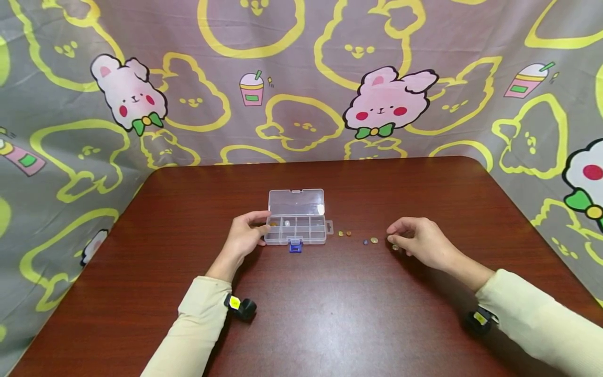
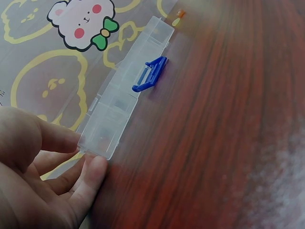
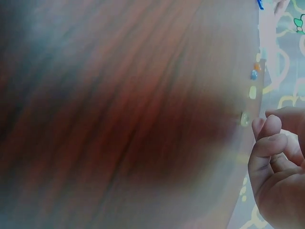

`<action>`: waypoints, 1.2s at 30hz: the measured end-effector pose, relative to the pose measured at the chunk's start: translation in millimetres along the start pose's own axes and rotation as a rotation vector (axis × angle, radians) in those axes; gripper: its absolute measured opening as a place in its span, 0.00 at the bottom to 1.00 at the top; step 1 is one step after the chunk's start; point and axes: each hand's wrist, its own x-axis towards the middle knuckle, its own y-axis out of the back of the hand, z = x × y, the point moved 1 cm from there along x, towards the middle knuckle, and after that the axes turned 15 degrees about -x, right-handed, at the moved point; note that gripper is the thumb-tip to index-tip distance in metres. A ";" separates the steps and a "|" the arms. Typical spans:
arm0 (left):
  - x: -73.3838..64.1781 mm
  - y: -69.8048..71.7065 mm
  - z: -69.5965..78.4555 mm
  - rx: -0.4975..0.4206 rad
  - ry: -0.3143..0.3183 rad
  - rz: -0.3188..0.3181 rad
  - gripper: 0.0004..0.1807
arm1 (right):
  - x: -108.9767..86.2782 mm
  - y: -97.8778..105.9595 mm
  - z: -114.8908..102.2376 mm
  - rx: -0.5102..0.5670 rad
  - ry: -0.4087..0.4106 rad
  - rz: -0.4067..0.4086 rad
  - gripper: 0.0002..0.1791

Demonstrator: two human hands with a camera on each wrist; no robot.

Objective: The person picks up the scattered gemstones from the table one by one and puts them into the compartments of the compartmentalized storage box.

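A clear plastic compartment box (image 1: 303, 238) lies on the table with its lid (image 1: 297, 202) raised behind it and a blue latch (image 1: 295, 247) hanging at the front. My left hand (image 1: 243, 234) grips the box's left end between thumb and fingers. An amber stone (image 1: 273, 224) and a white stone (image 1: 287, 223) sit in separate back compartments. To the right, my right hand (image 1: 422, 242) has thumb and fingertips together, pinching a small dark bit that is mostly hidden. Just below those fingertips lies a yellowish stone (image 1: 395, 247), also seen in the right wrist view (image 3: 244, 119).
Between box and right hand lie a yellow stone (image 1: 341, 233), an orange one (image 1: 348, 233), a blue one (image 1: 365, 242) and a pale yellow one (image 1: 374, 240). The box's hang tab (image 1: 330, 227) juts right. A patterned curtain (image 1: 301, 78) stands behind the brown table (image 1: 320, 324).
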 end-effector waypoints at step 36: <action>0.4 -0.1 -0.1 -0.001 -0.010 0.006 0.20 | 42.7 -30.2 -51.1 0.069 0.045 -0.019 0.04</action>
